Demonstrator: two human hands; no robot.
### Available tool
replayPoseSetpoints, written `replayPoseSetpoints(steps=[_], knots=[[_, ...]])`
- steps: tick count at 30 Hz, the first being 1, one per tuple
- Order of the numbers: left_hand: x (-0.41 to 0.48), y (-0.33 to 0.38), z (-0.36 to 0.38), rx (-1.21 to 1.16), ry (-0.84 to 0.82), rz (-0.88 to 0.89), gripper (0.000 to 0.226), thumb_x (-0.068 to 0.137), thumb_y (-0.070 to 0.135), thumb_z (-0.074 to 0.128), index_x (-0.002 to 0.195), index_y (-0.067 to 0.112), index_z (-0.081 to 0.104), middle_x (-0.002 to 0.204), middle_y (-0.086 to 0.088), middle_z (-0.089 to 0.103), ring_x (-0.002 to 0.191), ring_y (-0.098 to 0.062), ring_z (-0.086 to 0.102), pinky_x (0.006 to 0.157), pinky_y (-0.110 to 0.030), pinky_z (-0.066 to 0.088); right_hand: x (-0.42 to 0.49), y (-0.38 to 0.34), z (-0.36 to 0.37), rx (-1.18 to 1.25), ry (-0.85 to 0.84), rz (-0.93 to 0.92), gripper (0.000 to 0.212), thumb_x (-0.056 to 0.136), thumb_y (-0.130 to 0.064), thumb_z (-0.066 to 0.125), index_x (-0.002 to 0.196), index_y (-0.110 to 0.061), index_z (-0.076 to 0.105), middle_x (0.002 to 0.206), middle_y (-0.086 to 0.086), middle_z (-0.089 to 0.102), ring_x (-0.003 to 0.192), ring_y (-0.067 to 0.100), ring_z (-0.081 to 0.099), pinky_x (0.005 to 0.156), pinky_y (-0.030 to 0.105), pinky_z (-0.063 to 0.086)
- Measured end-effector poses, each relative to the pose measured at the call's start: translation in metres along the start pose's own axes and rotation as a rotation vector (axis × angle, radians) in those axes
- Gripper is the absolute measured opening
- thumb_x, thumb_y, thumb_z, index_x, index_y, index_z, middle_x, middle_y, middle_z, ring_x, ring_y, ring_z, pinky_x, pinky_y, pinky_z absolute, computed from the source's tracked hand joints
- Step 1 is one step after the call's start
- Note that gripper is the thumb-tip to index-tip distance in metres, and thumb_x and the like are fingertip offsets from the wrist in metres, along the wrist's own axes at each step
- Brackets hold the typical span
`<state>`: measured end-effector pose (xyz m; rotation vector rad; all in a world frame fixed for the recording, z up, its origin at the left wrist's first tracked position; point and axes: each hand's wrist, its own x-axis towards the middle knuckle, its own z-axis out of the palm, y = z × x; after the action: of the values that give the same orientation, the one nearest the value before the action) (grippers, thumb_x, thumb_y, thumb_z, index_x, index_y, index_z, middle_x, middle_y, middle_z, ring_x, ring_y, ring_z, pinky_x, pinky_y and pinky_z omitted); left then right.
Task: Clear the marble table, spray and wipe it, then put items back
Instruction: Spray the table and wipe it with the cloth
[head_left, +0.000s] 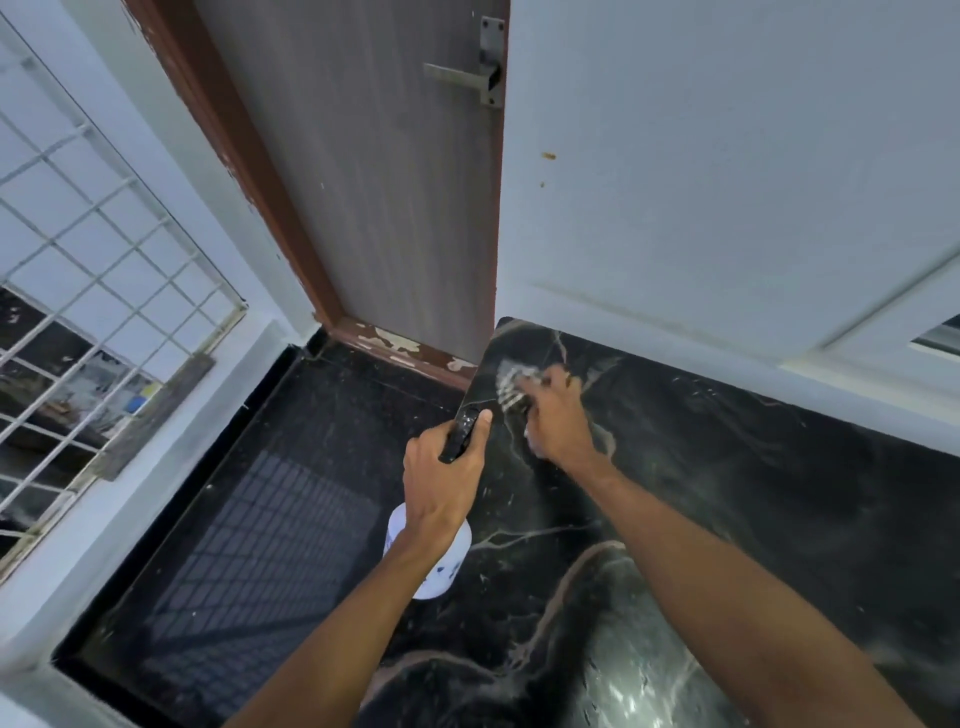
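The black marble table (727, 509) with pale veins fills the lower right and looks wet in places. My left hand (441, 478) grips the black trigger head of a white spray bottle (441, 566), held over the table's left edge. My right hand (556, 415) presses a pale checked cloth (511, 387) onto the table's far left corner, beside the wall. The cloth is blurred and partly hidden under my fingers.
A grey door (374, 182) with a brown frame and metal latch (480, 73) stands beyond the corner. A white wall (727, 182) borders the table's far side. Dark floor (270, 519) lies left of the table, with a white grille window (93, 260) further left.
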<state>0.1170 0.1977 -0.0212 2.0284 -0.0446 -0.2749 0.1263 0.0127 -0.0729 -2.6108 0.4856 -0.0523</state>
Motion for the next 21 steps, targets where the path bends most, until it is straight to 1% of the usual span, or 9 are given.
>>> replayPoseSetpoints(steps=[3, 4, 7, 8, 11, 13, 17, 18, 21], knots=[[-0.016, 0.002, 0.007, 0.025, 0.007, 0.034, 0.059, 0.101, 0.053, 0.069, 0.052, 0.026, 0.048, 0.048, 0.006, 0.054, 0.054, -0.024, 0.056, 0.066, -0.041, 0.056, -0.055, 0.024, -0.004, -0.022, -0.169, -0.293, 0.06, 0.086, 0.003, 0.051, 0.135, -0.029, 0.063, 0.123, 0.005, 0.046, 0.11, 0.026, 0.042, 0.096, 0.036, 0.043], [-0.024, 0.003, 0.013, 0.029, 0.0, 0.034, 0.06, 0.101, 0.052, 0.069, 0.052, 0.025, 0.047, 0.048, 0.005, 0.054, 0.055, -0.028, 0.057, 0.066, -0.043, 0.057, -0.063, 0.042, -0.016, -0.002, -0.151, -0.249, 0.058, 0.084, 0.004, 0.053, 0.132, -0.026, 0.066, 0.122, 0.007, 0.048, 0.109, 0.028, 0.045, 0.096, 0.035, 0.042], [-0.046, 0.008, 0.032, 0.042, -0.013, 0.042, 0.062, 0.102, 0.053, 0.068, 0.055, 0.017, 0.048, 0.052, -0.006, 0.058, 0.059, -0.034, 0.061, 0.07, -0.047, 0.057, -0.07, 0.105, -0.054, 0.038, 0.071, 0.235, 0.051, 0.086, 0.002, 0.054, 0.128, -0.022, 0.069, 0.126, 0.013, 0.048, 0.115, 0.037, 0.047, 0.1, 0.036, 0.039], [-0.056, 0.011, 0.041, 0.056, -0.02, 0.044, 0.063, 0.102, 0.054, 0.067, 0.056, 0.015, 0.048, 0.052, -0.007, 0.058, 0.058, -0.033, 0.059, 0.07, -0.045, 0.056, -0.083, 0.115, -0.062, -0.014, 0.089, 0.271, 0.052, 0.086, 0.001, 0.054, 0.13, -0.023, 0.067, 0.128, 0.013, 0.047, 0.116, 0.037, 0.046, 0.101, 0.036, 0.039], [-0.089, 0.023, 0.081, 0.072, -0.057, 0.075, 0.067, 0.101, 0.053, 0.069, 0.055, 0.014, 0.039, 0.046, 0.002, 0.042, 0.05, -0.023, 0.041, 0.06, -0.04, 0.046, -0.146, 0.132, -0.067, -0.063, -0.092, -0.07, 0.055, 0.081, 0.0, 0.057, 0.128, -0.028, 0.068, 0.127, 0.01, 0.05, 0.114, 0.032, 0.047, 0.097, 0.034, 0.041], [-0.111, 0.032, 0.115, 0.1, -0.077, 0.112, 0.067, 0.101, 0.051, 0.07, 0.055, 0.016, 0.036, 0.045, 0.005, 0.037, 0.049, -0.018, 0.036, 0.056, -0.038, 0.04, -0.178, 0.166, -0.078, -0.026, -0.137, -0.148, 0.054, 0.085, -0.003, 0.056, 0.13, -0.031, 0.066, 0.126, 0.006, 0.049, 0.114, 0.025, 0.044, 0.096, 0.033, 0.044], [-0.149, 0.051, 0.179, 0.089, -0.132, 0.108, 0.067, 0.102, 0.05, 0.069, 0.053, 0.019, 0.036, 0.043, 0.008, 0.037, 0.044, -0.011, 0.032, 0.052, -0.031, 0.034, -0.206, 0.261, -0.127, 0.093, 0.161, 0.448, 0.048, 0.089, 0.0, 0.054, 0.129, -0.021, 0.067, 0.124, 0.016, 0.048, 0.116, 0.038, 0.047, 0.101, 0.04, 0.042], [-0.156, 0.057, 0.196, 0.071, -0.146, 0.098, 0.066, 0.102, 0.05, 0.069, 0.053, 0.017, 0.038, 0.043, 0.008, 0.038, 0.044, -0.011, 0.035, 0.051, -0.033, 0.036, -0.215, 0.281, -0.138, 0.068, 0.18, 0.499, 0.047, 0.09, 0.0, 0.053, 0.131, -0.02, 0.067, 0.125, 0.016, 0.047, 0.117, 0.04, 0.046, 0.102, 0.04, 0.042], [-0.163, 0.073, 0.226, 0.049, -0.151, 0.069, 0.062, 0.102, 0.049, 0.069, 0.055, 0.014, 0.048, 0.046, -0.002, 0.048, 0.047, -0.024, 0.047, 0.055, -0.048, 0.051, -0.217, 0.312, -0.152, 0.052, 0.161, 0.391, 0.05, 0.088, 0.002, 0.053, 0.13, -0.021, 0.068, 0.124, 0.017, 0.048, 0.114, 0.039, 0.048, 0.102, 0.038, 0.04]])
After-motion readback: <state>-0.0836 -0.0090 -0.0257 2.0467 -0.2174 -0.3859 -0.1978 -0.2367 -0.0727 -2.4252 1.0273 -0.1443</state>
